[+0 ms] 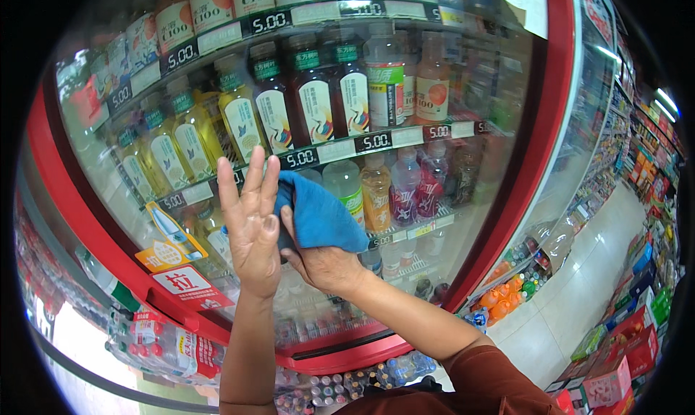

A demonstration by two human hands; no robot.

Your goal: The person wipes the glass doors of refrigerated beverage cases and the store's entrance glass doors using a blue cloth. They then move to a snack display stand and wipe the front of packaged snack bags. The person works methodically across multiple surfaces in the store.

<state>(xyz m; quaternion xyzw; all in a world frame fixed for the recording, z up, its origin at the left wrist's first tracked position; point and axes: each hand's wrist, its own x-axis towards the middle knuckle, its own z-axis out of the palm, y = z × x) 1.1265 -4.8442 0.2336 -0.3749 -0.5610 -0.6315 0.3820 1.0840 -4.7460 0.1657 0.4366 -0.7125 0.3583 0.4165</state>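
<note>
A blue cloth (326,214) is gripped in my right hand (331,268), in front of the glass door (320,317) of a red-framed drinks cooler. The cloth hangs over the fingers and hides most of them. Just to its left, my left hand (252,230) is raised with its fingers extended and nothing in it; whether it touches the glass I cannot tell. Behind the glass, bottles of dark tea (315,105) and yellow tea (239,111) stand on a shelf. Lower down are an orange drink bottle (376,192) and several others.
Stickers (182,282) are on the door's lower left. Shrink-wrapped bottle packs (174,344) stand at the lower left, and more bottles (402,366) along the cooler's base. Orange drink bottles (499,301) are on the right, beside a tiled floor (570,274). Cartons (608,382) lie at the lower right.
</note>
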